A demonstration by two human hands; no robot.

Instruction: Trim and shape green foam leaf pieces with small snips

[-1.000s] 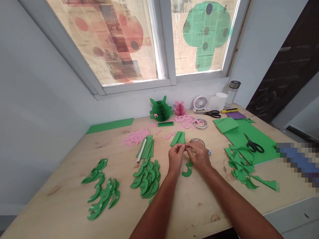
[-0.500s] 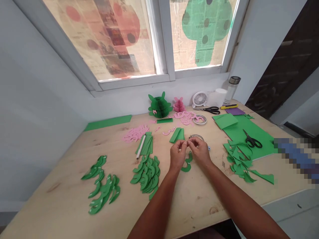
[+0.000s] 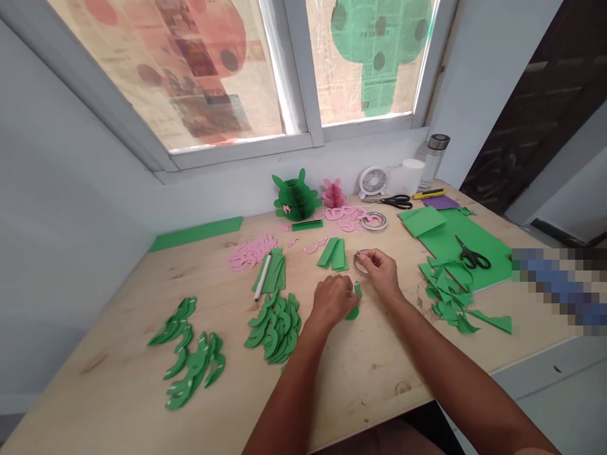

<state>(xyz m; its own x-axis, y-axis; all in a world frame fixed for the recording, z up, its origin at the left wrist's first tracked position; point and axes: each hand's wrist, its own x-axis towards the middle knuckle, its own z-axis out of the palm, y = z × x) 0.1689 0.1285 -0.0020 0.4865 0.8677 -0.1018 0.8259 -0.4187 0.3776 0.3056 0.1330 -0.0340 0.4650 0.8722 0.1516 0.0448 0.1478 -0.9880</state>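
My left hand (image 3: 334,298) is over a curved green paper piece (image 3: 353,312) at the middle of the table, its fingers bent down at the piece's upper left edge; what they hold, if anything, is hidden. Fingers of my right hand (image 3: 380,270) are pinched together at a roll of tape (image 3: 361,263) lying flat. Just behind my left hand lie folded green strips (image 3: 334,253). To the left are a pile of curved green pieces (image 3: 275,328) and a white pen (image 3: 262,278) on green strips.
Green scraps (image 3: 446,294) and black scissors (image 3: 474,256) lie right, on green sheets. Pink cutouts (image 3: 251,253), a green paper figure (image 3: 297,199), a pink one (image 3: 334,193) and a small fan (image 3: 372,182) stand or lie toward the wall. More curved green pieces (image 3: 192,373) are at left.
My hands were together and have parted. My left hand has moved down and left onto the curved green piece, and my right hand is at the tape roll. The folded green strips have spread apart. The view has shifted.
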